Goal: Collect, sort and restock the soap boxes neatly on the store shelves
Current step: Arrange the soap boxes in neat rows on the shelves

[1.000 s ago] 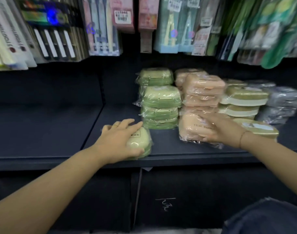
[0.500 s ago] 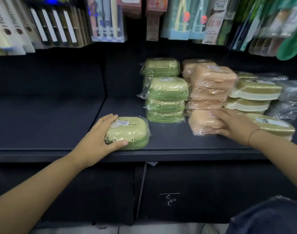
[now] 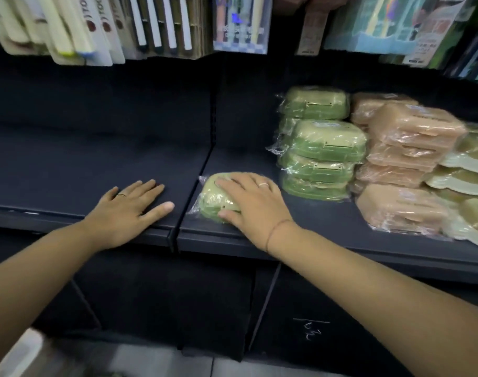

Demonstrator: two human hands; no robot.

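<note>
A film-wrapped green plastic soap box [image 3: 212, 198] is gripped by the right hand [image 3: 252, 205], likely for the matching stack [image 3: 322, 159] at two o'clock. The left hand [image 3: 129, 210] is braced, open, on the dark shelf [image 3: 69, 164].

Most of green plastic-wrapped soap box [image 3: 211, 200] hidden under right hand [image 3: 252, 202]; cream-olive wrapped boxes [image 3: 470, 159] cut by right edge; hanging toothbrush packs [image 3: 96, 28] cropped on top, print blurred.

**Background clutter only**

Up top I see hanging toothbrush packs [image 3: 63, 28], a blue checkered pack [image 3: 241, 25], pink carded packs [image 3: 314, 23] and teal packs [image 3: 390, 23], all blurred. Lower down, a dark panel [image 3: 164, 295] with a white scribble [image 3: 311, 329]. Pale floor [image 3: 156, 360] at bottom edge.
</note>
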